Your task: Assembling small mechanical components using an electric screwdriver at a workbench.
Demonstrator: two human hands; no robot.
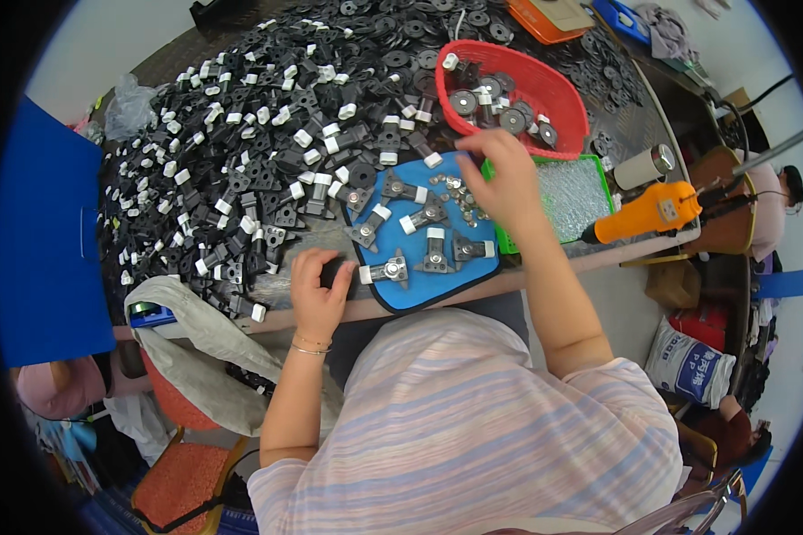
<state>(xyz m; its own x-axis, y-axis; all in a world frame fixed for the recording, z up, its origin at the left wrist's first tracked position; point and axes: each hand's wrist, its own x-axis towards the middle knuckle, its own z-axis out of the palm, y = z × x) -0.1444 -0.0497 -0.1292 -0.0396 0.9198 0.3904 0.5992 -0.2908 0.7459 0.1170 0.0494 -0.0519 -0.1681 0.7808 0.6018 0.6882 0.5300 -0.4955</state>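
My left hand [319,290] is at the table's front edge, thumb and fingers curled around a dark plastic piece [335,270], mostly hidden. Over the right side of a blue mat [419,290] is my right hand [507,178], fingers bent and thumb apart, with nothing visible in it. It lies between the red basket and small metal pieces [459,196] on the mat. Several black fittings with white ends lie there too; one fitting [385,270] is close to my left hand, and another fitting [435,251] is nearer the middle.
A large heap of black-and-white parts [241,169] covers the table's left. A red basket [575,116] holds black discs. Beside it stands a green tray [608,192] of small shiny pieces. An orange power screwdriver [647,214] and a pale cylinder [642,167] are at right.
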